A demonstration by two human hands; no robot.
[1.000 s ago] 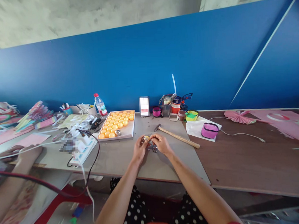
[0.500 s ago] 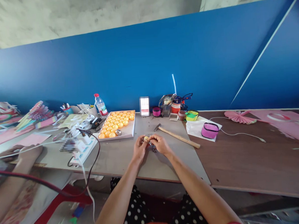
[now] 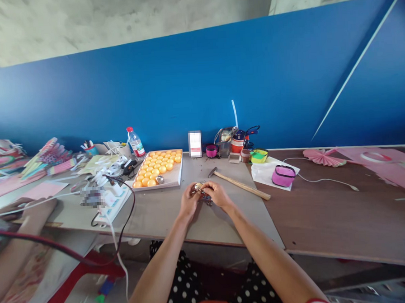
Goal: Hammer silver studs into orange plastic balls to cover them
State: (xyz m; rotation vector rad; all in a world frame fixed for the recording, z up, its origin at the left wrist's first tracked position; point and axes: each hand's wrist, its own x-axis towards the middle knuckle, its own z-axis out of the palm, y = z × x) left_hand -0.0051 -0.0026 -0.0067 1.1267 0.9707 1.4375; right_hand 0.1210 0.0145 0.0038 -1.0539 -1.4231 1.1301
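My left hand (image 3: 189, 201) and my right hand (image 3: 218, 193) meet over the grey table top (image 3: 165, 214), fingers pinched together on a small ball (image 3: 198, 187) wrapped in shiny glittery pieces. A few more shiny bits (image 3: 207, 199) hang or lie just below the ball between my hands. Behind my hands lies a wooden-handled hammer (image 3: 240, 184). To the left stands a white tray (image 3: 175, 178) filled with several orange balls (image 3: 156, 166) and one shiny covered ball (image 3: 159, 179).
Another person's hand (image 3: 37, 209) rests on the table at far left, near a power strip (image 3: 111, 199) with cables. A water bottle (image 3: 135, 143), jars and cups (image 3: 236, 145), a pink pouch (image 3: 283, 175) and pink paper fans (image 3: 323, 158) lie along the blue wall.
My fingers have shifted slightly on the ball, turning it a little. Nothing else has moved.
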